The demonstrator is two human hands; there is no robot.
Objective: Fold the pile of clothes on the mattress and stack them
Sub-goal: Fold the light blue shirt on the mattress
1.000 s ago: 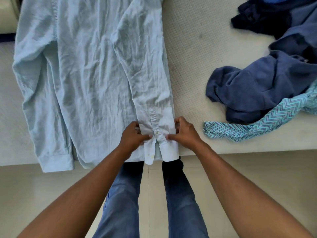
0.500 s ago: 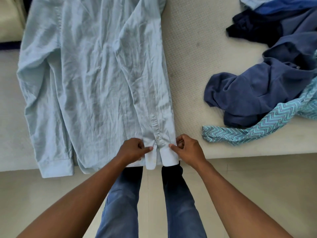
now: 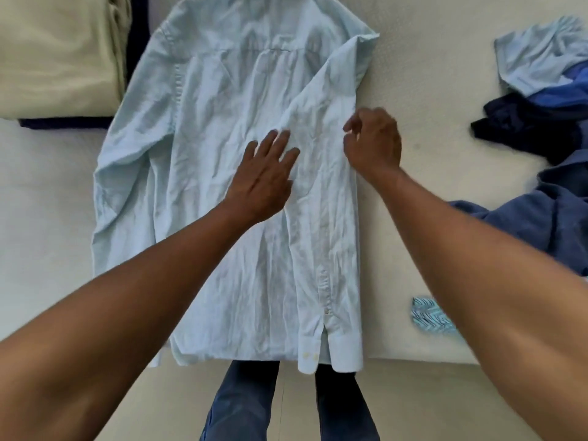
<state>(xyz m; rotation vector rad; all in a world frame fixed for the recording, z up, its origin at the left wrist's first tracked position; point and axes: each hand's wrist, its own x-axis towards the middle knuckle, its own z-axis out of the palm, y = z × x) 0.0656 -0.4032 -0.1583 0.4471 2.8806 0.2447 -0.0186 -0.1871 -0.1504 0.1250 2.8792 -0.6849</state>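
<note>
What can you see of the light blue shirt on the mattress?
The light blue shirt lies flat, back up, on the mattress, wrinkled, cotton-like. One sleeve is folded over the body, its cuff at the hem; the other lies alongside. The left hand presses flat on it; the right hand curls at its edge.

The scene is lit evenly by soft, diffuse light, with no glare and only faint shadows held in the creases of the pale shirt (image 3: pixel 222 122). The right hand (image 3: pixel 374 138) is smeared slightly by motion blur. The forearms (image 3: pixel 127 313) are stretched by wide-angle distortion at the near edge.
</note>
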